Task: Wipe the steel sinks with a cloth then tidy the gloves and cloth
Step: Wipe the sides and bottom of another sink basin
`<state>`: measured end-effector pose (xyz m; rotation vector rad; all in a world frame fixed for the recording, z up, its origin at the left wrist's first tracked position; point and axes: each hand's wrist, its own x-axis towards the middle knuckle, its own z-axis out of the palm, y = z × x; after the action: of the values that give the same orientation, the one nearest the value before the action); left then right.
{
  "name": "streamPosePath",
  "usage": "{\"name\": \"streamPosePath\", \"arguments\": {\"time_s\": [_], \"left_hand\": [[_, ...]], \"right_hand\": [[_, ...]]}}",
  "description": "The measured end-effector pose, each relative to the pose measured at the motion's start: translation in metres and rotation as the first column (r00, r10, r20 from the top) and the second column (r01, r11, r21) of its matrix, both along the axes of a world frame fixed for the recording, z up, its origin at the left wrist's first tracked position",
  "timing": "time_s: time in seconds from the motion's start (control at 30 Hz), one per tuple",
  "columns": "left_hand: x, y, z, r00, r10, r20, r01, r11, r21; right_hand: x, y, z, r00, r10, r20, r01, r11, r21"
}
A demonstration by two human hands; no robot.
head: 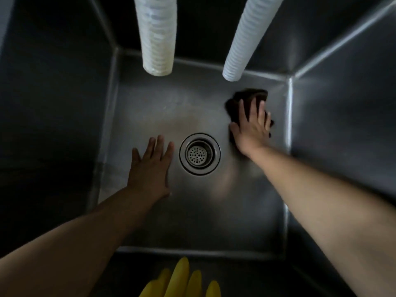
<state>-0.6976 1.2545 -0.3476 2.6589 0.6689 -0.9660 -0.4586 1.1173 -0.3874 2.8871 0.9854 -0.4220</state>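
Observation:
I look straight down into a deep steel sink (150, 108) with a round strainer drain (199, 153) in the middle of its floor. My right hand (251, 127) presses flat on a dark brown cloth (250, 97) against the sink floor near the far right corner, fingers spread. My left hand (150, 166) lies flat and empty on the floor just left of the drain, fingers apart. The fingers of a yellow rubber glove (182, 279) hang over the near rim at the bottom of the view.
Two white ribbed hoses (158, 35) (248, 37) hang down into the sink from above, ending over the far part of the floor. Steel walls (342, 103) close in on all sides; the left wall is in deep shadow.

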Motion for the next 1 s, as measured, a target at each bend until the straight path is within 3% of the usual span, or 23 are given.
{"name": "streamPosePath", "arguments": {"time_s": [0.17, 0.3, 0.4, 0.57, 0.73, 0.83, 1.0], "left_hand": [[-0.001, -0.001, -0.003, 1.0, 0.001, 0.023, -0.001, 1.0, 0.013], [-0.001, -0.003, 0.001, 0.999, 0.035, 0.032, -0.036, 0.999, 0.03], [0.0, -0.007, 0.005, 0.999, 0.033, 0.002, -0.033, 0.997, 0.07], [0.0, -0.009, 0.005, 0.995, 0.08, -0.061, -0.075, 0.995, 0.071], [0.0, -0.004, 0.0, 0.995, 0.071, -0.068, -0.067, 0.996, 0.063], [0.0, -0.003, -0.002, 0.995, 0.071, -0.073, -0.067, 0.996, 0.064], [0.0, -0.001, -0.002, 0.995, 0.065, -0.076, -0.061, 0.997, 0.043]], "right_hand": [[-0.036, 0.076, -0.001, 0.981, 0.196, 0.01, -0.196, 0.979, 0.055], [-0.077, 0.091, 0.0, 0.88, 0.474, -0.019, -0.472, 0.88, 0.053], [-0.061, 0.089, 0.004, 0.836, 0.548, -0.03, -0.545, 0.836, 0.066], [0.015, 0.033, 0.005, 0.983, 0.173, 0.057, -0.177, 0.983, 0.054], [0.067, -0.022, 0.008, 0.965, -0.111, 0.236, 0.115, 0.993, 0.001], [0.069, 0.009, 0.002, 0.931, -0.322, 0.171, 0.308, 0.945, 0.107], [0.056, 0.075, 0.005, 0.786, -0.617, -0.036, 0.598, 0.745, 0.297]]}}
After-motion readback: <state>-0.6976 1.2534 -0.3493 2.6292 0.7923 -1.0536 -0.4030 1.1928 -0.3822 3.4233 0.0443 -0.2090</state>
